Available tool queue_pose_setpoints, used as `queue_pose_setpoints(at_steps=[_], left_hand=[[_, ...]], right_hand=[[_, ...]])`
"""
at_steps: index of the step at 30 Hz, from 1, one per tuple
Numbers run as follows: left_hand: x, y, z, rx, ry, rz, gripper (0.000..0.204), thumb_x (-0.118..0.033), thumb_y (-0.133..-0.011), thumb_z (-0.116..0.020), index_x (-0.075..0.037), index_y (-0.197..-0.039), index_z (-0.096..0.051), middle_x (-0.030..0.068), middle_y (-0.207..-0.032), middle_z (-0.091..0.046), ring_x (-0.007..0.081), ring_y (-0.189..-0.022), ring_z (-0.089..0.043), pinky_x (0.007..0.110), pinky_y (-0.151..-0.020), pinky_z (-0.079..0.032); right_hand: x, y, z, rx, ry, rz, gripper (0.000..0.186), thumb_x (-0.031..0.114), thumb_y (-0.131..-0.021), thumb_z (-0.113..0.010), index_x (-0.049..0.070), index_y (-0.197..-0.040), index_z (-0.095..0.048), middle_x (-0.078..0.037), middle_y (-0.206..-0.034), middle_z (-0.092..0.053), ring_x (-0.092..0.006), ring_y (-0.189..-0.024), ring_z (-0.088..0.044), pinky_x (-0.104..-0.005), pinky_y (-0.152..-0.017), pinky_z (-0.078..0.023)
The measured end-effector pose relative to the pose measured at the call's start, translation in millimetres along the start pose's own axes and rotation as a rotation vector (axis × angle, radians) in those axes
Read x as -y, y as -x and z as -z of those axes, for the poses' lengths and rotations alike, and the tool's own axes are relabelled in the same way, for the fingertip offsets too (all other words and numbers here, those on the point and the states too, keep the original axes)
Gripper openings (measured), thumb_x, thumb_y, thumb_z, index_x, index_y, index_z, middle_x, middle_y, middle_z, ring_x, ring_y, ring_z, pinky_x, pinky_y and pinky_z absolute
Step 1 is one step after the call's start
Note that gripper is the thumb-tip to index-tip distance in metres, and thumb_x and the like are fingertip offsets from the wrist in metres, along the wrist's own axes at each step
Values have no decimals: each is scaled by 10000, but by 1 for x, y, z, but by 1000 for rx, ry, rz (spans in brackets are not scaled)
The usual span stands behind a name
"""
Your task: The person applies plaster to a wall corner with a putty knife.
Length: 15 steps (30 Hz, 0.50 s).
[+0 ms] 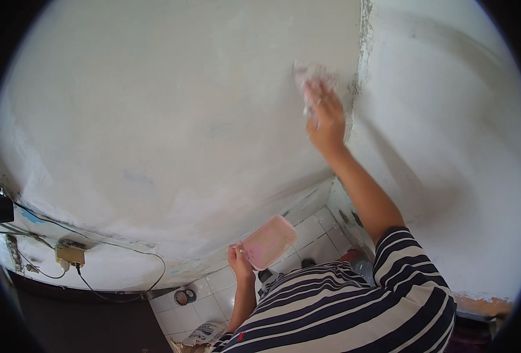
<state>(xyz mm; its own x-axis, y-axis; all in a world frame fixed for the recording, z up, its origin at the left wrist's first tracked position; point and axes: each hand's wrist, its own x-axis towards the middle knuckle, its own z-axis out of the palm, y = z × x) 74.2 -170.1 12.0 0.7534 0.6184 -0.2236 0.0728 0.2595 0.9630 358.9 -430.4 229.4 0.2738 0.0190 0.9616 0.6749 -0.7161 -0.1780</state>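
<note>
My right hand (326,117) is raised against the grey-white wall (172,112), close to the inside corner. Its fingers press a crumpled, whitish rag (307,72) with pinkish smears to the surface. Motion blurs the rag's edges. Lower down, my left hand (240,262) grips the near left edge of a shallow pink plastic tray (269,242). Pale smears coat the inside of the tray, which is held in front of my body, apart from the wall.
A second white wall (443,129) meets the first at a rough, chipped corner. At lower left, a power socket box (70,255) hangs with loose black cables (119,242) above a dark flat surface (90,323). White floor tiles (220,282) hold a printed sack (206,333) and a roll-like object (184,296).
</note>
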Motion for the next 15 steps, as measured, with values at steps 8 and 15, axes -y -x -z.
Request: queue_pose_setpoints(at_steps=[8,15], left_hand=[[6,4,17,-18,-25,-18,234,-258,-1039,-577,-110,-869,-514,-21,-804,-529,84,-746,-522,274,-670,-459],[-6,8,1,17,15,-22,224,-225,-1045,-557,-101,-865,-508,-3,-817,-545,99,-761,-533,287,-698,-474]], right_hand=[[27,107,33,563,-360,-128,513,-75,-821,-607,84,-1304,-673,-113,-1346,-675,-312,-1200,-661,-442,-1010,-523],[-41,-78,61,-120,-196,-33,575,-64,-833,-578,150,-1362,-657,-131,-1352,-666,-346,-1240,-635,-416,-1016,-526]])
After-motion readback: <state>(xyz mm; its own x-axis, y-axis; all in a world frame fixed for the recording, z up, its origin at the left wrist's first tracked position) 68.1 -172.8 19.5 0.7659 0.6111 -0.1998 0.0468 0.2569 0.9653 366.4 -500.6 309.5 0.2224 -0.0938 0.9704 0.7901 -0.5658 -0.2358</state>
